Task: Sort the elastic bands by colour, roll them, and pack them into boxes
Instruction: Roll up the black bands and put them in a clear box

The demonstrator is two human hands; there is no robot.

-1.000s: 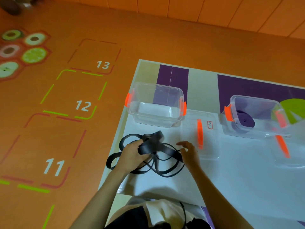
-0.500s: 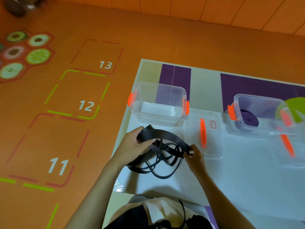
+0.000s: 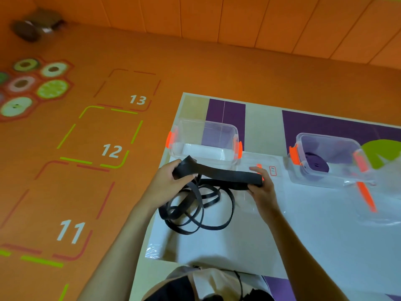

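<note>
While gripped by left hand (image 3: 167,185) and right hand (image 3: 261,191), one black band (image 3: 227,175); two boxes (image 3: 235,135).

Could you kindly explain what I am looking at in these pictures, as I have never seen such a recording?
No machine here: a person works bare-handed, filmed by one camera on their head, looking down. The left hand and right hand each grip the black elastic band, stretching a length between them; its remainder trails in loose loops onto the white sheet. Behind stand an empty clear box and a second box holding a purple roll, with a lid lying between them.
</note>
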